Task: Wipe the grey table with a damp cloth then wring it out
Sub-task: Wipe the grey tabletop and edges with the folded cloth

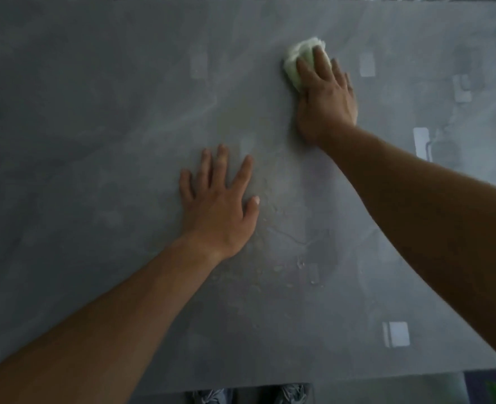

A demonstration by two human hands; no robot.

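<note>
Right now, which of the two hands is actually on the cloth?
The right hand, stretched toward the table's far side, presses on the pale cloth. The left hand lies flat and bare on the grey surface.

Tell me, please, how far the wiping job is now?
Done: wet streaks on the table near the middle show wiped ground. In hand: the right hand presses the cloth flat, far side; the left hand rests flat. Left: remaining areas, then wringing.

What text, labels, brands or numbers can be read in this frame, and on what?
None readable.
The table shows only blank pale patches, seemingly reflections.
The cloth under the right hand carries no print.
The left hand covers bare tabletop.
The shoes are too blurred to tell.
</note>
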